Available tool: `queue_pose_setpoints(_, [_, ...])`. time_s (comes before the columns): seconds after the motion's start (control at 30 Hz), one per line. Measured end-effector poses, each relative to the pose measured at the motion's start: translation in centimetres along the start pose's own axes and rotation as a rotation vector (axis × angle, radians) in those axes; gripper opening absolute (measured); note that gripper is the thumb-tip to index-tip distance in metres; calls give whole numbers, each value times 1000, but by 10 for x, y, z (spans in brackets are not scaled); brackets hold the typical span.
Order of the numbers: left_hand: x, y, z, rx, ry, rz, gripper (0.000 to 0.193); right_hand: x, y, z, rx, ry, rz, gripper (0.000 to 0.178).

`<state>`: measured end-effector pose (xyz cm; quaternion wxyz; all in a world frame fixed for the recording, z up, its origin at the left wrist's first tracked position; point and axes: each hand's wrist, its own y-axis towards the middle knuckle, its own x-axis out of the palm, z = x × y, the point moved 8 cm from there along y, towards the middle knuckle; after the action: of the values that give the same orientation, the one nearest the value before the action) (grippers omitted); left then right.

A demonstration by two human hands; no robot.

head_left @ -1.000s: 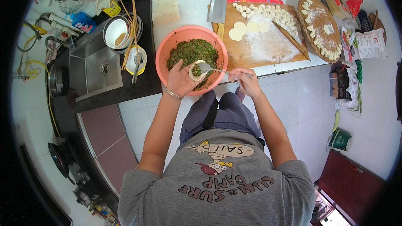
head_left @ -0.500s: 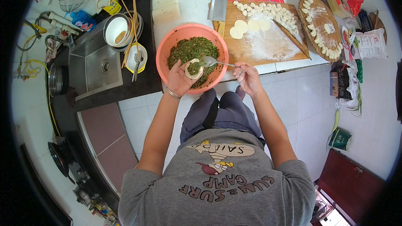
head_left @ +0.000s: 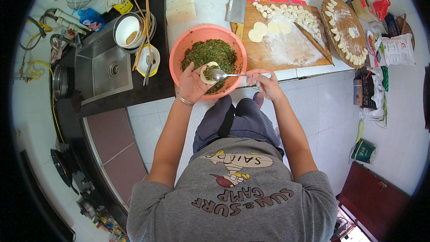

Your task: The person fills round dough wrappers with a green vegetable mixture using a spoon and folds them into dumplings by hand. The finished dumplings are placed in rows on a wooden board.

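Observation:
A round dumpling wrapper (head_left: 204,77) lies in my left hand (head_left: 192,86), the fingers cupped beneath it. Green chopped filling sits on the wrapper. My right hand (head_left: 267,85) grips the handle of a metal spoon (head_left: 219,75); the spoon's bowl rests on the filling, over the wrapper. Both hands are above the near part of a pink basin (head_left: 176,47), which holds a heap of green filling (head_left: 209,54).
Right of the basin, a wooden board (head_left: 286,60) bears flour, wrappers (head_left: 255,35), dough pieces and a rolling pin (head_left: 313,42). A cleaver (head_left: 236,9) lies at its left. Farther right stands a round board (head_left: 347,22) with dumplings. A sink (head_left: 96,83) is at left.
The spoon has moved slightly left and turned, its bowl now pressing on the filling over the wrapper. My right hand has shifted slightly down. The left hand still holds the wrapper.

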<state>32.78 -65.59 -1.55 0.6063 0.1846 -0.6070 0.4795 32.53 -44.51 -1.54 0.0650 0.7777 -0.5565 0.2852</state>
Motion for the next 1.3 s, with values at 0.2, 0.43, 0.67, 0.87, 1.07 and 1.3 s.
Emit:
queue_pose_setpoints(0.2, [-12, 0, 3, 24, -21, 9, 56, -5, -1, -4, 3, 119, 16, 24])
queue_pose_setpoints(0.43, [-6, -1, -2, 30, 43, 33, 56, 4, 5, 6, 31, 274, 44, 24])
queue_pose_setpoints(0.67, [-1, -2, -3, 61, 70, 58, 55, 4, 7, 23, 70, 276, 60, 25])
queue_pose_setpoints(0.87, [3, -1, -2, 113, 99, 67, 56, -3, 3, 28, 51, 388, 100, 26])
queue_pose_setpoints(1.07, [4, -6, 2, 100, 92, 24, 56, -21, -2, -15, -122, 352, 119, 28])
queue_pose_setpoints(1.3, [1, -3, 0, 75, 100, 57, 55, 0, -6, -15, -48, 48, 13, 24])
